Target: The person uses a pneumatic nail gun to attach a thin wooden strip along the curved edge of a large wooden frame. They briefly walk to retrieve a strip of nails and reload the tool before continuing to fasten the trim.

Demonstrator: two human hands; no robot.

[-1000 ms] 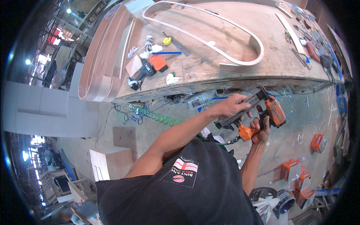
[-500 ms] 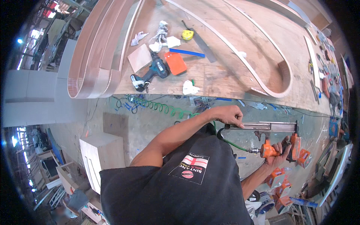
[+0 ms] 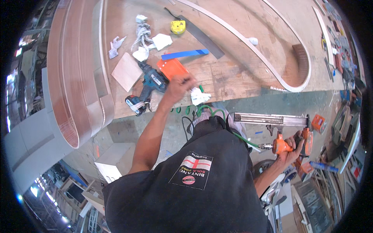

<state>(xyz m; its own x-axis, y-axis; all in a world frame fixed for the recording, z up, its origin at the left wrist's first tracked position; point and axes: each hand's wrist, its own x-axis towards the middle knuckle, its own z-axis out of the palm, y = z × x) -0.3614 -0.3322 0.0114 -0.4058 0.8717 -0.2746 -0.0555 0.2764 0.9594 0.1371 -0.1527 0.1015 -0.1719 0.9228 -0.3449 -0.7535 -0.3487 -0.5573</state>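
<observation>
Nail gun: we see it at about 3 o'clock, taking 12 as the top of our view, held in the air beyond the table, its long metal rail level.
Right hand: ours wraps its fingers round the orange handle, between the hose end and the orange head.
Gun's handling: we judge it heavy and stiff, with weight out along the rail; the handle looks the surest hold, clear of the trigger.
Green hose: this joins the handle at its 9 o'clock end; we expect it to flex but tug a little.
Left hand: ours is near 12 o'clock, just above centre, blurred; the fingers look bunched, but we cannot tell whether they pinch anything.
Flat orange piece: we find it on the table at 11 o'clock from that hand, contact unclear; it looks light, stiff and perhaps slippery, best held by its edges.
Drill: it lies at 10 o'clock from that hand.
</observation>
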